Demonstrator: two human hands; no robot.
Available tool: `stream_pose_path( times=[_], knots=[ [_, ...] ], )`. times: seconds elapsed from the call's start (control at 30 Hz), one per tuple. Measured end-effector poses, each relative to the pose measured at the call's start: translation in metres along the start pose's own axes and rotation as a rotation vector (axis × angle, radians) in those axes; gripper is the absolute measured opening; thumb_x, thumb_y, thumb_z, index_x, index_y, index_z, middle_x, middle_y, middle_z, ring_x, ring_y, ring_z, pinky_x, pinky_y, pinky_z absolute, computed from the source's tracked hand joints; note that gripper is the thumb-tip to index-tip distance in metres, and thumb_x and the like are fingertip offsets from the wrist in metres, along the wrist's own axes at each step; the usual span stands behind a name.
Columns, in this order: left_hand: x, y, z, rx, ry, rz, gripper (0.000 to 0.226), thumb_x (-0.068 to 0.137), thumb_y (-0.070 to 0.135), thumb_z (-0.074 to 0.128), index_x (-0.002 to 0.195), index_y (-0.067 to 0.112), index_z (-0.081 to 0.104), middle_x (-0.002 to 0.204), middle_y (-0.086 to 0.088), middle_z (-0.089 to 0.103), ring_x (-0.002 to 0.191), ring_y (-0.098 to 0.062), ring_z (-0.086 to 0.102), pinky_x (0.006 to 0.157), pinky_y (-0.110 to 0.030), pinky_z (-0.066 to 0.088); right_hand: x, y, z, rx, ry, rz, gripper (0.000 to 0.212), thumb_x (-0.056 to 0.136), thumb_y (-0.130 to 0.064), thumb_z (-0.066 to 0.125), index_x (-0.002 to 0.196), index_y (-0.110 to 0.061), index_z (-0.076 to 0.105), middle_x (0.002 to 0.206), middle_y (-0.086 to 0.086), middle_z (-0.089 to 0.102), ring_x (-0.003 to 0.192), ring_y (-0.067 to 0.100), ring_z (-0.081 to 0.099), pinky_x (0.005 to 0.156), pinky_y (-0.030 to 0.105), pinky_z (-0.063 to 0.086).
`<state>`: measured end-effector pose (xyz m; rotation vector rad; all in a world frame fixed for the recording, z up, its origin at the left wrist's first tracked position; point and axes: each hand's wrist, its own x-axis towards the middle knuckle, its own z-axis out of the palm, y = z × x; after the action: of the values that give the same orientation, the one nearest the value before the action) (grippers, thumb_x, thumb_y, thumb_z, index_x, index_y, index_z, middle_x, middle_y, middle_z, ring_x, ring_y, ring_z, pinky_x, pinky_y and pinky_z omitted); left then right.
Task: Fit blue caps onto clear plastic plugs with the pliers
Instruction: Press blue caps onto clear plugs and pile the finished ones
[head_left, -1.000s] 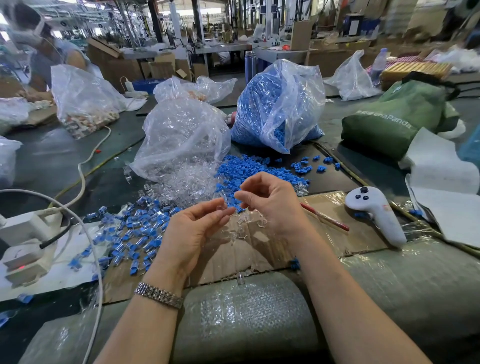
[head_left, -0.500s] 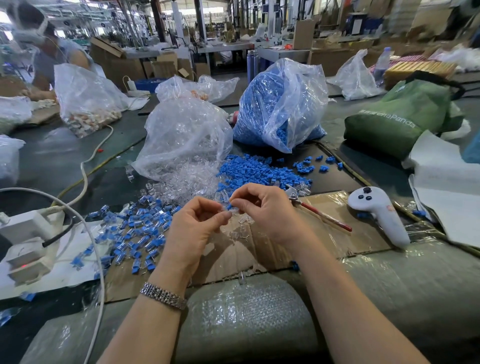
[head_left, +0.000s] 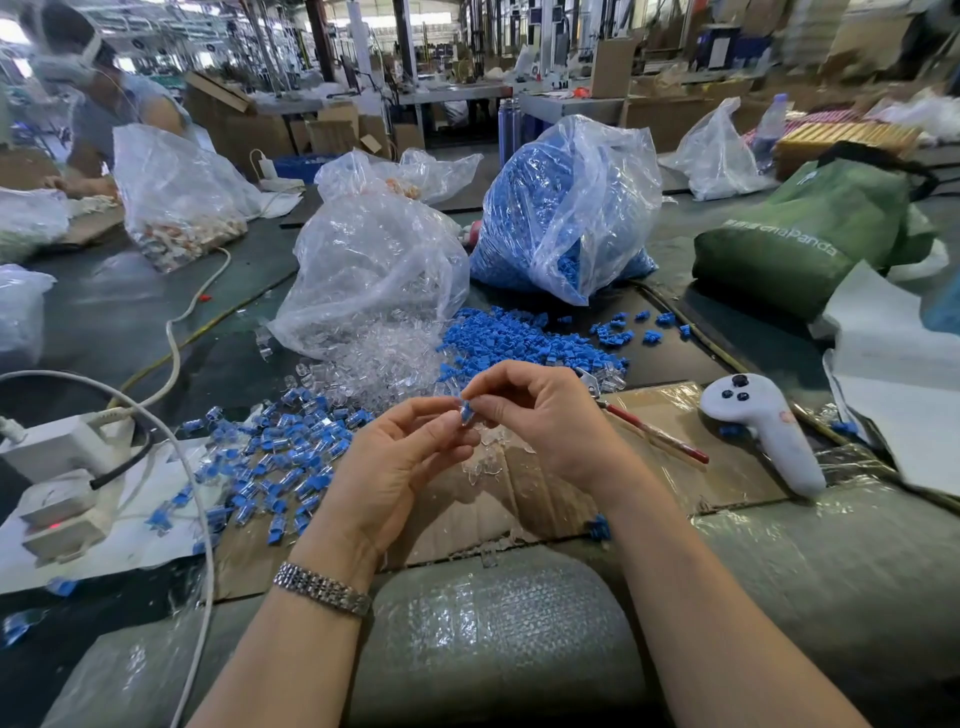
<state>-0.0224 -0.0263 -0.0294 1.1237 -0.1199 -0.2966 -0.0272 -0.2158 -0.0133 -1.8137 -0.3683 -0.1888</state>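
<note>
My left hand (head_left: 395, 462) and my right hand (head_left: 540, 415) meet fingertip to fingertip over the cardboard sheet (head_left: 519, 499), both pinching one small piece: a blue cap on a clear plug (head_left: 466, 411). The red-handled pliers (head_left: 649, 431) lie on the cardboard just right of my right hand, untouched. Loose blue caps (head_left: 519, 340) are heaped behind my hands, beside a spill of clear plugs (head_left: 384, 369). Capped plugs (head_left: 280, 457) are scattered to the left.
A clear bag of plugs (head_left: 374, 270) and a bag of blue caps (head_left: 566, 208) stand behind the heaps. A white controller (head_left: 763, 426) lies right, a green bag (head_left: 810, 234) beyond it. A power strip (head_left: 57, 478) and cables sit left. Another person (head_left: 104, 104) works far left.
Both hands have risen slightly and drawn together; the blue cap now shows between the fingertips. The pliers, hidden behind my right hand a second ago, are in view.
</note>
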Motion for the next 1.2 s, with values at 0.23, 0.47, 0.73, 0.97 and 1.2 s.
stream_pose_path(
  times=[0.23,0.47,0.73,0.97,1.2],
  knots=[
    [-0.002,0.002,0.003,0.034,-0.003,-0.029,0.023,0.079,0.005,0.074,0.100,-0.002,0.077,0.099,-0.025,0.075,0.086,-0.029,0.076,0.071,-0.025,0.061,0.000,-0.002,0.003,-0.028,-0.023,0.006,0.010,0.092,-0.011,0.074,0.097,-0.020,0.075,0.090,-0.002,0.076,0.087,0.009,0.071,0.084,0.023,0.056],
    [-0.003,0.002,0.002,0.072,-0.005,0.002,0.024,0.078,0.004,0.076,0.101,0.000,0.077,0.105,-0.026,0.074,0.092,-0.033,0.076,0.074,-0.026,0.062,-0.002,-0.003,-0.001,-0.028,-0.042,0.026,0.010,0.093,-0.008,0.072,0.098,-0.016,0.075,0.090,-0.003,0.076,0.089,0.008,0.072,0.087,0.023,0.055],
    [-0.004,-0.001,0.000,0.121,-0.002,0.034,0.029,0.078,0.008,0.077,0.106,0.001,0.075,0.103,-0.026,0.074,0.092,-0.033,0.076,0.075,-0.028,0.063,-0.001,0.001,0.001,-0.100,-0.048,0.014,0.011,0.093,-0.011,0.073,0.095,-0.021,0.073,0.086,-0.008,0.072,0.083,0.005,0.066,0.081,0.020,0.050],
    [-0.003,0.001,0.002,0.113,-0.001,0.037,0.031,0.078,0.006,0.076,0.108,-0.002,0.074,0.105,-0.025,0.074,0.090,-0.033,0.075,0.075,-0.028,0.063,-0.003,-0.007,-0.005,-0.058,-0.020,0.070,0.014,0.091,-0.024,0.076,0.104,-0.027,0.070,0.091,-0.004,0.071,0.082,0.006,0.065,0.080,0.022,0.054],
    [-0.001,0.001,0.001,0.036,0.005,0.031,0.025,0.078,0.006,0.075,0.102,0.000,0.075,0.105,-0.027,0.074,0.088,-0.031,0.075,0.074,-0.028,0.062,-0.001,-0.011,-0.039,-1.097,0.150,0.650,0.068,0.090,-0.056,0.067,0.138,-0.011,0.049,0.141,0.015,0.043,0.131,0.032,0.039,0.108,0.050,0.039]
  ],
)
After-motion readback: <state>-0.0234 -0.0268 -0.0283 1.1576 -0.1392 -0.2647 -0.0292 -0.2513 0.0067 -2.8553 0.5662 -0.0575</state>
